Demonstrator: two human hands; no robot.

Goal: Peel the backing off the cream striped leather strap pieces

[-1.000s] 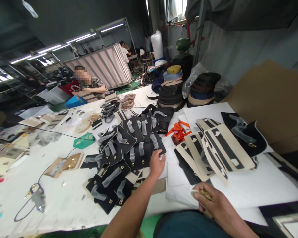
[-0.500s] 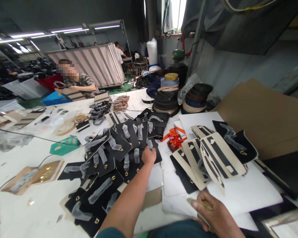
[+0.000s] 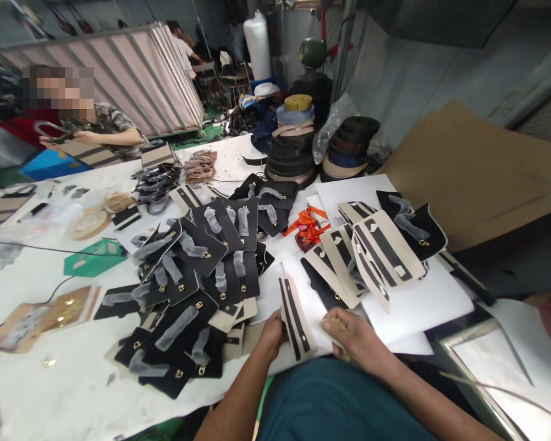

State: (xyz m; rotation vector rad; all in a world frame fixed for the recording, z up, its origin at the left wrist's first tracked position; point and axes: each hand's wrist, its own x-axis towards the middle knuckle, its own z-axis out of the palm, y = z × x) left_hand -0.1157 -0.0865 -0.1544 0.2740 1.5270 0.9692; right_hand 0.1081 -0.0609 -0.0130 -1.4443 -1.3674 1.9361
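My left hand [image 3: 272, 335] grips the near edge of a beige flap piece with black stripes [image 3: 296, 318], held tilted over the white table [image 3: 73, 373] near its front edge. My right hand [image 3: 354, 340] is closed on a small brush-like tool [image 3: 331, 324] with pale bristles, right beside that piece. To the left lies a spread pile of black flap pieces [image 3: 197, 288] with gold studs and plastic wrap. To the right lies a fanned stack of beige striped pieces [image 3: 371, 251] on white sheets [image 3: 422, 306].
Stacks of tape rolls [image 3: 294, 141] stand at the back, with an orange ribbon bundle [image 3: 308, 225] before them. Brown cardboard [image 3: 477, 171] leans at the right. A green box [image 3: 92, 257] and cables lie at the left. Another person [image 3: 87, 125] works at the far left end.
My left hand drew back from the black pile towards me and now holds a beige striped piece. My right hand moved up to it. The camera tilted down.
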